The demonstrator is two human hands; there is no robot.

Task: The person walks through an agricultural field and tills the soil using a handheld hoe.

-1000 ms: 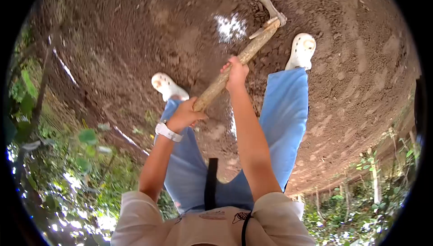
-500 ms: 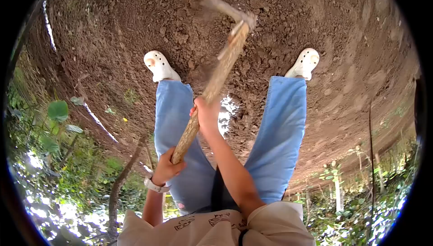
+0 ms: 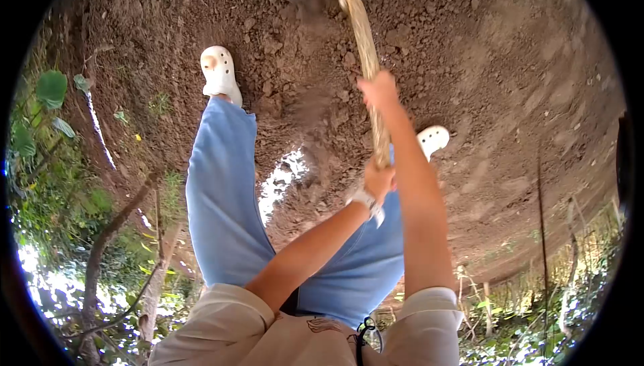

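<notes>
A hoe (image 3: 362,31) with a rough wooden handle stretches forward over the broken brown soil (image 3: 308,64). Its metal head is at the top of the view, the blade pointing left and slightly blurred. My right hand (image 3: 380,91) is wrapped round the handle about midway along. Lower down, my left hand (image 3: 379,179), with a white watch (image 3: 365,200) at its wrist, grips the butt end close over my right leg.
My white clogs, the left one (image 3: 220,74) and the right one (image 3: 433,139), stand apart on loose, cloddy ground. Leafy plants (image 3: 52,90) and thin trunks (image 3: 100,252) grow along the left. A thin dark upright line (image 3: 542,232) and more greenery lie at right.
The hoe has swung from leaning over my left leg to my right side, its head farther forward. Both hands moved right with it, still gripping. My right foot has shifted back.
</notes>
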